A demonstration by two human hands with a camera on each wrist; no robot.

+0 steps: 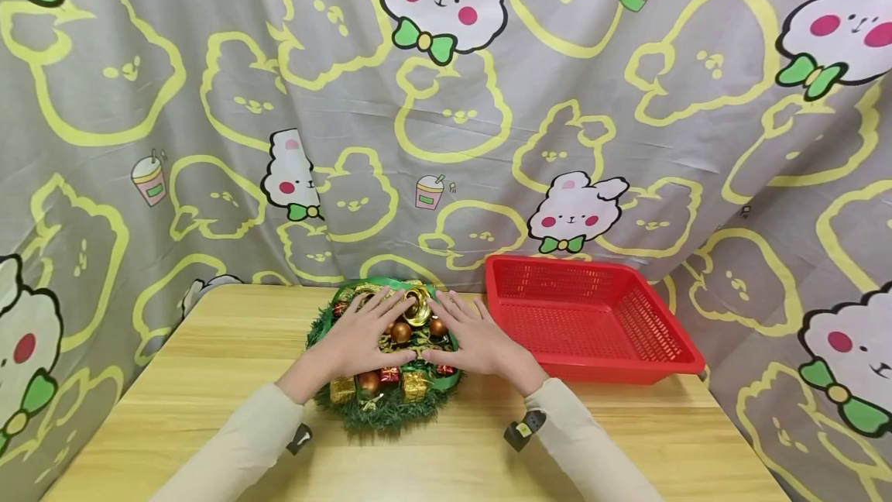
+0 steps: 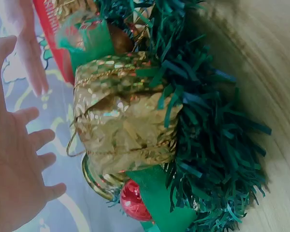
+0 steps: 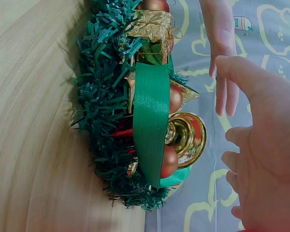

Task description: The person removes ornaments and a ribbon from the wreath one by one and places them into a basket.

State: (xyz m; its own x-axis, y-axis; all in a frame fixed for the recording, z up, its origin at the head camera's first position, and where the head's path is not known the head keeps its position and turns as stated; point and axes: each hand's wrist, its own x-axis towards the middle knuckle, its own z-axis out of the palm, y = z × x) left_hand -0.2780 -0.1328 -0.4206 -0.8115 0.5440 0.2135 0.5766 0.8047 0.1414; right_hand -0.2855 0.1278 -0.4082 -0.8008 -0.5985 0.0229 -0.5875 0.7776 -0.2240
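Observation:
A green tinsel Christmas wreath (image 1: 379, 413) lies on the table, dressed with gold gift boxes (image 2: 125, 121), copper baubles (image 1: 400, 332), a gold bell (image 3: 188, 140) and green ribbon (image 3: 151, 111). Over its left half hovers my left hand (image 1: 362, 335), fingers spread. My right hand (image 1: 477, 339) is held the same way over the right half, fingertips towards the left hand's. Both wrist views show a gap between palm and decorations, and neither hand grips anything. The wreath's middle is partly hidden beneath the hands.
A red plastic basket (image 1: 592, 369) with perforated sides stands right of the wreath, at the back of the wooden table (image 1: 209, 362). Behind and around the table hangs a grey curtain (image 1: 362, 115) with cartoon prints.

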